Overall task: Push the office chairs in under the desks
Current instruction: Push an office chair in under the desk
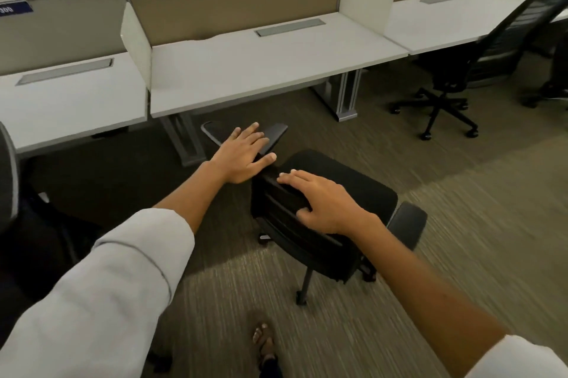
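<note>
A black office chair [344, 190] stands on the carpet just in front of the middle white desk [261, 70], its backrest toward me. My right hand [319, 202] lies on the top edge of the backrest, thumb hooked over the near side. My left hand [246, 153] hovers flat with fingers spread, over the backrest's left corner and the chair's left armrest [276, 131]; whether it touches is unclear. The seat lies outside the desk's front edge.
A second black chair [479, 55] stands pulled out at the right desk [445, 18]. Part of another chair [9, 174] shows at the far left by the left desk [70, 101]. A metal desk leg [347, 95] stands right of the middle bay. My sandalled foot [264, 344] is on the carpet.
</note>
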